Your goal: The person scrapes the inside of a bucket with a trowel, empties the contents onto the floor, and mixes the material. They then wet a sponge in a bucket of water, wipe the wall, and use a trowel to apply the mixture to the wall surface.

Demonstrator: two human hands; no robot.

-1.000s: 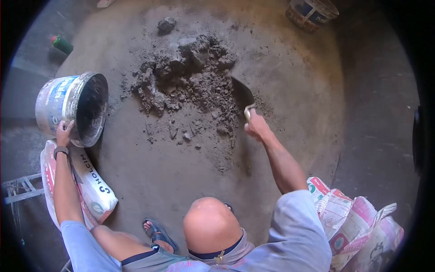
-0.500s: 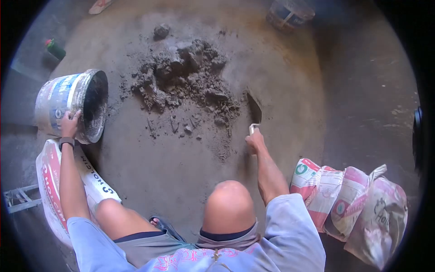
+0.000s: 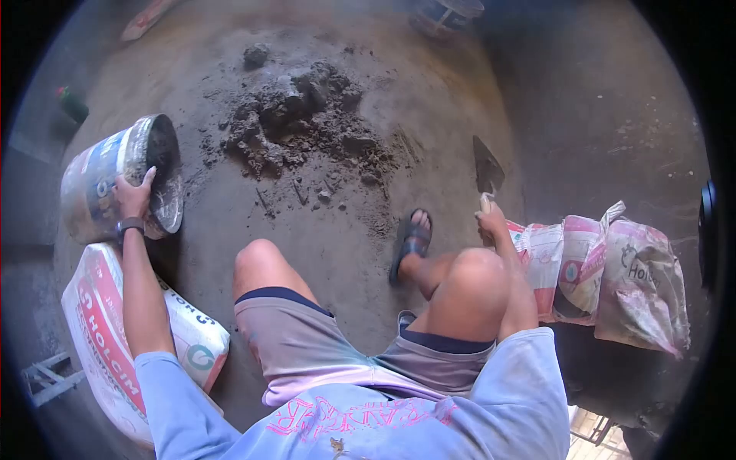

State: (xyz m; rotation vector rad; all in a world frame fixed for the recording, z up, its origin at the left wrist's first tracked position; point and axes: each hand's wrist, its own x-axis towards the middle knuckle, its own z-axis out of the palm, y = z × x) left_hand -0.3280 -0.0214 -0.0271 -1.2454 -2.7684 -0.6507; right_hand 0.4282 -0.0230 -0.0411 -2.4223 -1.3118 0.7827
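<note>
My left hand (image 3: 133, 196) grips the side of a white plastic bucket (image 3: 96, 180) near its rim, thumb raised along the edge. The bucket lies tilted on its side with its mouth facing right, and grey residue coats its inside. Farther right, my right hand (image 3: 493, 221) is closed round the light handle of a trowel (image 3: 486, 166). The trowel's pointed blade is directed away from me, over the floor. Between both hands and farther off lies a crumbly heap of grey mortar (image 3: 295, 115), with loose lumps around it.
A printed cement bag (image 3: 107, 330) lies below the bucket at left. Several more bags (image 3: 640, 280) stand at right. Another bucket (image 3: 447, 15) is at the far edge, and a green bottle (image 3: 72, 103) at far left. My sandaled foot (image 3: 414, 239) rests on the floor (image 3: 330, 261).
My right hand has carried the trowel to the right, away from the mortar heap. My left hand has shifted up towards the bucket's rim. My legs have moved and the view has shifted.
</note>
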